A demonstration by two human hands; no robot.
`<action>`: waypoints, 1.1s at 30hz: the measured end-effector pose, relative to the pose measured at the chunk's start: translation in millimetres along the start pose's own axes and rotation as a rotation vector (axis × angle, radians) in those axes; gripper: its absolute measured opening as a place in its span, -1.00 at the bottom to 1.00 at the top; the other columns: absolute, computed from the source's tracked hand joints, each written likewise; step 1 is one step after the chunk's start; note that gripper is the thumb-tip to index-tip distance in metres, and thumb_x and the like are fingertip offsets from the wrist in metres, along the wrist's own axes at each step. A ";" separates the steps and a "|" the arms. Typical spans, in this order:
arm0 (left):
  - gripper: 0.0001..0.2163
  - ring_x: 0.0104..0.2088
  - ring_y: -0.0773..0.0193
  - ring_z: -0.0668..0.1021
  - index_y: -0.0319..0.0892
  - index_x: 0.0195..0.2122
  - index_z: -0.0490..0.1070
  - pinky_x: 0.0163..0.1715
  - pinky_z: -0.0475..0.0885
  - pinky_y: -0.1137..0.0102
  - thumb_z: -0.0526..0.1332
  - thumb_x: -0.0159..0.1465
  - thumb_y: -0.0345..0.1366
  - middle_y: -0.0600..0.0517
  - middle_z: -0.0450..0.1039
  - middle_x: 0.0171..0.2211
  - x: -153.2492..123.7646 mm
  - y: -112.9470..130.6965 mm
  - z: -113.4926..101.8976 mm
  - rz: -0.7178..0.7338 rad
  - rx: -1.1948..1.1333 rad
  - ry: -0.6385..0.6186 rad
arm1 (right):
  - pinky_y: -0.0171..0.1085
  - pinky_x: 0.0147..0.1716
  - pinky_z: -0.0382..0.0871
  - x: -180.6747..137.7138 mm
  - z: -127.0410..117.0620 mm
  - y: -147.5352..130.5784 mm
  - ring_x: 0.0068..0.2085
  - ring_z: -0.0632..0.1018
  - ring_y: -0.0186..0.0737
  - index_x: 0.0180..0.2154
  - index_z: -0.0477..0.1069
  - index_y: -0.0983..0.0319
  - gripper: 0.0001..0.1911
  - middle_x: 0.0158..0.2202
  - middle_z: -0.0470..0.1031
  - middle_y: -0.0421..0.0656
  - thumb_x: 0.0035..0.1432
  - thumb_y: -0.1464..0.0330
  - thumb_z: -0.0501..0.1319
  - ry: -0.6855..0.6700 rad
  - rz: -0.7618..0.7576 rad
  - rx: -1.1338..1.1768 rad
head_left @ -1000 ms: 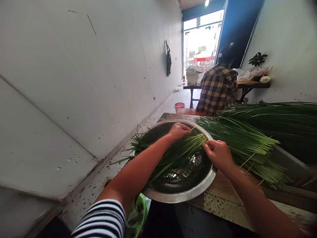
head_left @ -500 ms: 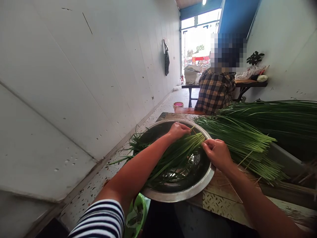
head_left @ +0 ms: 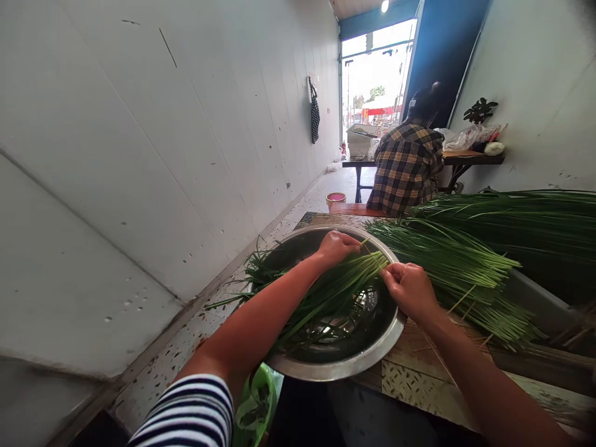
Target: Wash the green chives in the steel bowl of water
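Note:
A large steel basin [head_left: 372, 358] stands on a low wooden table, with a bunch of green chives [head_left: 326, 298] lying across it, leaf tips hanging over its left rim. My left hand [head_left: 336, 246] is closed on the cut ends of that bunch at the basin's far side. My right hand [head_left: 408, 287] pinches the same stalk ends from the right, fingers pressed together. A big heap of loose chives [head_left: 465, 261] lies just to the right of my hands.
A taller stack of chives [head_left: 526, 217] fills the far right. A green plastic tub [head_left: 258, 403] sits on the floor below the basin. A person in a plaid shirt [head_left: 406, 166] sits ahead at another table, near a pink bowl [head_left: 336, 198]. White wall runs along the left.
Nothing has moved beyond a slight shift of the camera; both hands stay on the chive ends over the basin.

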State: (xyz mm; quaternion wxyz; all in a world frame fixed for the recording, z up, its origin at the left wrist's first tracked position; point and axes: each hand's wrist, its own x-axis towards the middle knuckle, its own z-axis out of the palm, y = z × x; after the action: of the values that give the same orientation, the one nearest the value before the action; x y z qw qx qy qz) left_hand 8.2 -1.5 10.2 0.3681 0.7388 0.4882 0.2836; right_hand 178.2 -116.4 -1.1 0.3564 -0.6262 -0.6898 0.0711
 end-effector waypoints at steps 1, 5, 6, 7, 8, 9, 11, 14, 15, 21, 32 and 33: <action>-0.80 -0.35 0.31 0.55 -0.18 -0.29 0.61 -0.28 0.44 0.47 0.31 0.05 -0.27 0.02 0.60 -0.39 -0.2 0.2 -0.3 0.010 0.011 0.003 | -0.28 -0.42 0.15 -0.1 -0.1 -0.1 -0.57 0.34 -0.29 -0.61 0.38 0.19 -0.72 -0.68 0.38 -0.22 0.10 0.31 0.09 -0.002 0.004 -0.003; -0.79 -0.29 0.29 0.56 -0.15 -0.28 0.60 -0.23 0.43 0.47 0.32 0.05 -0.24 0.05 0.60 -0.34 -3.4 2.1 0.7 0.019 0.081 0.035 | -0.28 -0.44 0.13 -0.1 0.1 -1.5 -0.56 0.34 -0.27 -0.62 0.36 0.20 -0.72 -0.68 0.38 -0.20 0.09 0.31 0.09 0.010 0.020 -0.021; -0.79 -0.28 0.29 0.56 -0.13 -0.28 0.60 -0.21 0.43 0.46 0.31 0.07 -0.23 0.06 0.60 -0.32 -5.1 3.7 1.4 0.023 0.105 0.041 | -0.28 -0.45 0.12 -0.1 0.5 -1.7 -0.56 0.34 -0.27 -0.62 0.36 0.20 -0.72 -0.69 0.38 -0.20 0.09 0.31 0.09 0.014 0.020 -0.025; -0.80 -0.26 0.29 0.56 -0.11 -0.27 0.60 -0.20 0.42 0.46 0.30 0.08 -0.23 0.06 0.60 -0.30 -7.2 6.2 2.0 0.035 0.130 0.039 | -0.29 -0.45 0.12 0.1 0.9 -1.6 -0.56 0.34 -0.27 -0.63 0.35 0.20 -0.71 -0.69 0.37 -0.20 0.09 0.31 0.08 0.017 0.020 -0.027; -0.81 -0.24 0.29 0.56 -0.09 -0.27 0.60 -0.18 0.42 0.47 0.28 0.10 -0.23 0.07 0.60 -0.29 -9.5 9.6 2.1 0.057 0.156 0.027 | -0.29 -0.46 0.12 0.2 1.5 -1.2 -0.56 0.34 -0.27 -0.63 0.35 0.20 -0.71 -0.69 0.37 -0.20 0.09 0.31 0.08 0.022 0.021 -0.027; -0.82 -0.22 0.29 0.56 -0.08 -0.27 0.60 -0.16 0.41 0.47 0.27 0.11 -0.25 0.08 0.60 -0.27 -11.9 13.8 1.5 0.088 0.182 0.002 | -0.29 -0.46 0.12 0.4 2.0 -0.5 -0.55 0.35 -0.27 -0.63 0.35 0.20 -0.71 -0.68 0.38 -0.19 0.09 0.31 0.08 0.028 0.023 -0.022; -0.82 -0.21 0.30 0.56 -0.07 -0.27 0.60 -0.13 0.39 0.49 0.24 0.13 -0.29 0.08 0.60 -0.26 -16.1 23.3 -2.8 0.162 0.229 -0.086 | -0.29 -0.46 0.14 0.6 2.8 1.5 -0.55 0.35 -0.28 -0.60 0.38 0.21 -0.70 -0.66 0.40 -0.19 0.11 0.29 0.07 0.030 0.029 0.004; -0.77 -0.26 0.33 0.55 -0.12 -0.22 0.59 -0.16 0.38 0.51 0.19 0.15 -0.37 0.07 0.60 -0.27 -18.0 32.6 -14.9 0.231 0.240 -0.255 | -0.29 -0.41 0.20 -1.1 1.4 2.5 -0.52 0.38 -0.28 -0.55 0.41 0.20 -0.71 -0.61 0.44 -0.19 0.14 0.26 0.07 0.039 0.002 0.064; -0.76 -0.28 0.33 0.55 -0.14 -0.22 0.59 -0.18 0.38 0.51 0.17 0.15 -0.39 0.07 0.60 -0.28 -17.3 32.9 -18.8 0.227 0.239 -0.285 | -0.28 -0.39 0.23 -2.6 -0.1 1.3 -0.49 0.40 -0.27 -0.53 0.41 0.20 -0.71 -0.59 0.45 -0.19 0.15 0.25 0.07 0.049 -0.033 0.089; -0.82 -0.32 0.24 0.53 -0.14 -0.36 0.61 -0.22 0.38 0.41 0.23 0.05 -0.41 0.03 0.57 -0.42 -12.8 21.2 -30.5 -0.030 0.477 -0.222 | -0.26 -0.33 0.31 -23.3 -13.6 -20.9 -0.48 0.36 -0.31 -0.52 0.40 0.18 -0.72 -0.60 0.37 -0.21 0.21 0.32 0.07 0.025 -0.469 0.188; -0.65 -0.62 0.43 0.34 -0.17 -0.62 0.50 -0.59 0.21 0.51 0.28 0.02 0.04 0.10 0.39 -0.63 -25.7 37.0 -56.0 -0.111 0.272 -0.444 | -0.30 -0.37 0.28 -20.4 -8.3 -5.9 -0.45 0.43 -0.28 -0.48 0.44 0.21 -0.77 -0.56 0.46 -0.20 0.16 0.30 0.12 0.083 -0.114 0.201; -0.65 -0.64 0.45 0.30 -0.17 -0.65 0.47 -0.60 0.18 0.50 0.29 0.01 0.03 0.12 0.34 -0.67 -26.5 37.9 -56.0 -0.114 0.279 -0.454 | -0.30 -0.39 0.28 -19.4 -7.2 -4.1 -0.45 0.44 -0.27 -0.48 0.45 0.21 -0.77 -0.56 0.47 -0.20 0.15 0.28 0.12 0.072 -0.070 0.218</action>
State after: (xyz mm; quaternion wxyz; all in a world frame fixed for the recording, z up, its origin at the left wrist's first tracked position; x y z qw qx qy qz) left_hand -25.6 -20.8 71.5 0.3783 0.7983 0.4683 0.0193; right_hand 178.4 -137.5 -1.4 0.4491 -0.5612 -0.6864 0.1106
